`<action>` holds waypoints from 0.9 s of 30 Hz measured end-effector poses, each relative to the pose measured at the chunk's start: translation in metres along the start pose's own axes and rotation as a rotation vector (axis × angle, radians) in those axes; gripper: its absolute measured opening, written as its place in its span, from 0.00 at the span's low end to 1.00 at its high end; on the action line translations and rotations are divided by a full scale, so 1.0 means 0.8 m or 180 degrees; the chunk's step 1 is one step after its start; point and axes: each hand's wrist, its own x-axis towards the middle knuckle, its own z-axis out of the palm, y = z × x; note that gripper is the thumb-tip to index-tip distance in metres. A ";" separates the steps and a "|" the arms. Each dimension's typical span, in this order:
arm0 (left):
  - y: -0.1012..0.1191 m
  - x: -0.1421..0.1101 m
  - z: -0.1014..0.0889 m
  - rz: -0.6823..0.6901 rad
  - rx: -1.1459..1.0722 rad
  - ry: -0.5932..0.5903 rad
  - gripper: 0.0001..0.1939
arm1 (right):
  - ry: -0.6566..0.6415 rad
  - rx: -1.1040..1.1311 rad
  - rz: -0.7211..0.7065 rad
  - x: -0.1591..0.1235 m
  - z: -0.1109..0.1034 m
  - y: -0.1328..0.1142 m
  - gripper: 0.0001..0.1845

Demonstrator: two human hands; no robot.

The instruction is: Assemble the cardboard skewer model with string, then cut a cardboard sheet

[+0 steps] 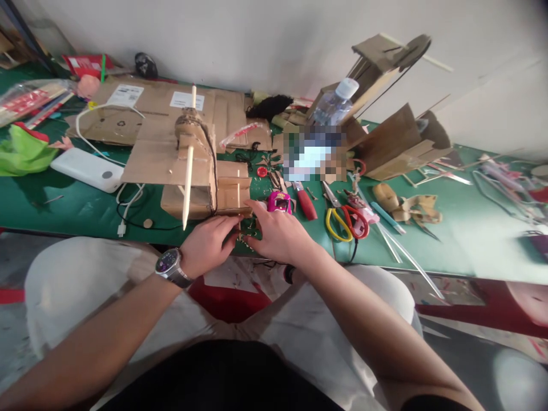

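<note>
A cardboard model (188, 202) sits at the front of the green table. A thick wooden stick (188, 182) runs through its upper part, and a dark cord passes down its side. Its lower cardboard section (231, 197) carries a thinner wooden stick (238, 188). At the near edge of this section, my left hand (209, 242) has its fingers closed on the cardboard. My right hand (276, 234) grips the same section from the right, index finger on its corner. The fingertips partly hide the thin stick's lower end.
Right of my hands lie a pink toy (279, 202), a red-handled knife (305, 202) and scissors (346, 222). A white power bank (88, 169) with cables lies left. Behind stand a water bottle (334, 105) and another cardboard build (389, 137). Flat cardboard (149, 103) lies at the back.
</note>
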 end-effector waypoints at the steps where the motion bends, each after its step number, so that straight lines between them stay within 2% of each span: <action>1: 0.000 0.000 0.000 0.0007 0.0019 0.0001 0.16 | -0.0043 -0.0040 -0.0029 0.003 -0.004 -0.002 0.39; 5: -0.001 0.001 -0.002 0.0030 0.0032 0.0008 0.16 | -0.0119 -0.0095 -0.0070 0.012 -0.012 -0.010 0.30; 11: -0.001 0.001 -0.003 -0.0070 0.0024 0.0030 0.15 | -0.0136 -0.0116 0.0020 0.017 -0.009 -0.015 0.22; 17: 0.001 0.000 -0.003 -0.0260 0.0125 0.0156 0.13 | -0.0087 -0.0114 0.0117 0.020 -0.006 -0.018 0.19; 22: 0.005 -0.001 -0.006 -0.0375 0.0277 0.0094 0.14 | -0.0052 -0.0018 0.0173 0.019 -0.005 -0.019 0.18; 27: 0.008 -0.002 -0.007 -0.0583 0.0506 0.0152 0.09 | -0.0053 -0.0096 0.0196 0.019 -0.004 -0.022 0.19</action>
